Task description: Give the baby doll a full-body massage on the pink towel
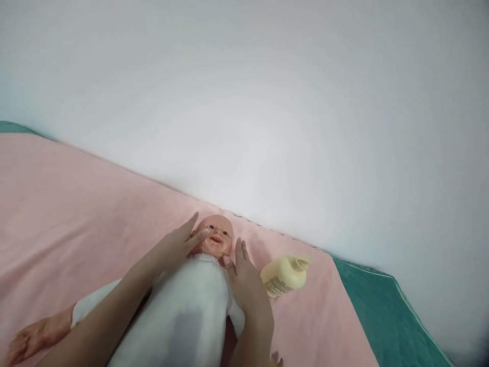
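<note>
A baby doll (216, 238) in a white outfit (183, 311) lies face up on a pink cloth. My left hand (183, 242) is at one side of the doll's head, its thumb on the doll's cheek and its fingers apart. On the other side, my right hand (242, 272) has its thumb near the doll's jaw and its fingers stretched upward. Neither hand is wrapped round anything. Just right of my right hand, a pale yellow pump bottle (284, 276) lies tilted on the cloth.
The pink cloth (95, 199) spreads over a green surface (382, 300) that shows at the right and far left. A pale wall (244, 102) rises directly behind the doll's head. The doll's arm (42, 331) reaches out to the lower left.
</note>
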Demonstrator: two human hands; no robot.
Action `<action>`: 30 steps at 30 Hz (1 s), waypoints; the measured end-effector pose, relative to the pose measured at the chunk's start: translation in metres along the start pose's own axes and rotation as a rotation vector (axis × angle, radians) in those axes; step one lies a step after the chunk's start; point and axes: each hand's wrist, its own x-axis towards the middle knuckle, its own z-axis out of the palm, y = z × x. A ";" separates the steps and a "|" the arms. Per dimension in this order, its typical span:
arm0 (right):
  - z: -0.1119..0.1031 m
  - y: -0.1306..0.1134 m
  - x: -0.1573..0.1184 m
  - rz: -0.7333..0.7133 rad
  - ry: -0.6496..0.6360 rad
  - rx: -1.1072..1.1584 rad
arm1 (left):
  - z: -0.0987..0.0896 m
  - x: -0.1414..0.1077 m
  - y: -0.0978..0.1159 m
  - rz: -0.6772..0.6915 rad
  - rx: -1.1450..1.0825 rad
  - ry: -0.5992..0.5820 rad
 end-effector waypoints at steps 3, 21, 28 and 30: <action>-0.017 -0.006 -0.037 -0.072 0.022 -0.006 | -0.006 -0.010 0.014 0.008 0.034 0.077; -0.067 0.058 -0.084 -0.105 0.435 0.420 | 0.048 -0.031 0.123 0.247 -0.287 -0.147; -0.067 0.057 -0.087 -0.143 0.436 0.448 | 0.109 -0.007 0.159 0.247 -0.343 -0.115; -0.067 0.057 -0.089 -0.132 0.426 0.442 | 0.121 -0.008 0.164 0.242 -0.377 -0.091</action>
